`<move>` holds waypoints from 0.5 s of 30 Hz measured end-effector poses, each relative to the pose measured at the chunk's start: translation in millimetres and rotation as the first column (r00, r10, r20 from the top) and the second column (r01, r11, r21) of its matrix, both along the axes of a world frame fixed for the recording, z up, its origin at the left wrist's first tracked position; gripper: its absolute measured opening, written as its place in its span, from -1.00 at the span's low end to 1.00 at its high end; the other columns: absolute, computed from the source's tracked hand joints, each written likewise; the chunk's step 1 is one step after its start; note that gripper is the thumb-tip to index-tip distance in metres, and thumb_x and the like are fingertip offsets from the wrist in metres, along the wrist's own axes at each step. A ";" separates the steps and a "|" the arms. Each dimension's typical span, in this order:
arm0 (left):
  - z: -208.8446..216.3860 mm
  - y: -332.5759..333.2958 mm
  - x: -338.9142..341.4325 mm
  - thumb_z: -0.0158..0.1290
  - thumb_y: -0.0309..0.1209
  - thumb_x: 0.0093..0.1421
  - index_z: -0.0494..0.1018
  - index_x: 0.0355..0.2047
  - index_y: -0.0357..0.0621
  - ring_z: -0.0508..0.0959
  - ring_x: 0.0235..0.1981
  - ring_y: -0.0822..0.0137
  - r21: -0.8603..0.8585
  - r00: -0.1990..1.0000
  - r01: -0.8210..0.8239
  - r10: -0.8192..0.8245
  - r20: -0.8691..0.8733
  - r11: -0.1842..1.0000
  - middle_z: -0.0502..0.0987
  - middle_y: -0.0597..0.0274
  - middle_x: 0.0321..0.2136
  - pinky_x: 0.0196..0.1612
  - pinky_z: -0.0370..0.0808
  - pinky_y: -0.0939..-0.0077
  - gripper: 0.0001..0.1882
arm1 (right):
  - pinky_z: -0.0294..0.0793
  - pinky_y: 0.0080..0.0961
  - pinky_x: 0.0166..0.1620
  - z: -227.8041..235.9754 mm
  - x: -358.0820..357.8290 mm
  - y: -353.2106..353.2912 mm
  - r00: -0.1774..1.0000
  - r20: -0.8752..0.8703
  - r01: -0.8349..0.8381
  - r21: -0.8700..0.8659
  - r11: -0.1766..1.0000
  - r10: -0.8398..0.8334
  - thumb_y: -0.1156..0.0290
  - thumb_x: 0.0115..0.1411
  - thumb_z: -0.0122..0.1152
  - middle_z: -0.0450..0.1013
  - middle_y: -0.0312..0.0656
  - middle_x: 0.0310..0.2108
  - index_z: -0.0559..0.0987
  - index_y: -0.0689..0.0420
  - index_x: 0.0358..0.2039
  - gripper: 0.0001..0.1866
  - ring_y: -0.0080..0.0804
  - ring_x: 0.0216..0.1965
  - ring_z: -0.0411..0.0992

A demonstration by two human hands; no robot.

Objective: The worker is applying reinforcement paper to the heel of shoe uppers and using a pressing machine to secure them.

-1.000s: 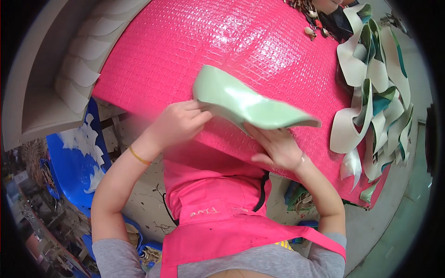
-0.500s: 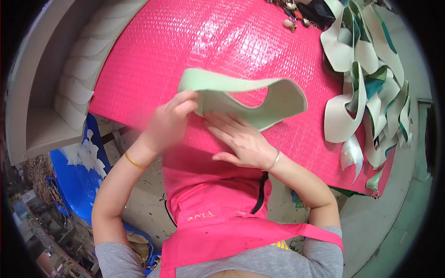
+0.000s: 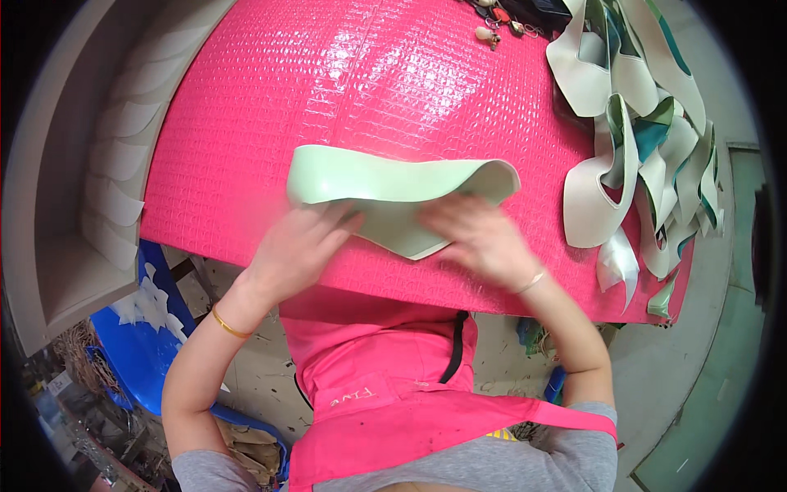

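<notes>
A pale green curved leather-like piece (image 3: 385, 190) is held just above the glossy pink textured table cover (image 3: 344, 74). My left hand (image 3: 299, 246) grips its left end from below, fingers curled under the edge. My right hand (image 3: 475, 234) holds its right part, fingers spread against the underside. Both hands are blurred by motion. A gold bangle sits on my left wrist and a thin bracelet on my right.
A pile of white and green cut shoe-upper pieces (image 3: 635, 123) lies at the table's right. Small trinkets (image 3: 492, 25) rest at the far edge. A grey shelf with stacked white pieces (image 3: 106, 164) stands left; a blue bin (image 3: 139, 361) sits below it.
The green piece has been turned and flattened out, now stretched wide between both hands. My right hand shifted right under it; my left hand moved lower.
</notes>
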State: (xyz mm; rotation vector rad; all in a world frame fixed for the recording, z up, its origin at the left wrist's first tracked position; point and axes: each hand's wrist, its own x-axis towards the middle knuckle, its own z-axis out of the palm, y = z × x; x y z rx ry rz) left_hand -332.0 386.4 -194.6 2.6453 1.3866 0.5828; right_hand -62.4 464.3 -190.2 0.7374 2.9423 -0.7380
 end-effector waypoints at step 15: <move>8.5 41.2 69.5 -0.02 -0.48 -0.14 0.41 -0.45 -0.21 0.48 -0.45 0.31 0.099 0.969 0.218 -0.203 -0.139 0.971 0.48 0.21 -0.43 -0.43 0.39 0.49 -0.82 | -0.15 -0.09 0.15 -9.2 4.5 84.7 0.858 0.047 0.435 0.459 0.774 -0.511 0.07 0.19 -0.25 0.02 -0.24 0.18 0.37 -0.41 -0.04 -0.67 -0.15 0.16 0.00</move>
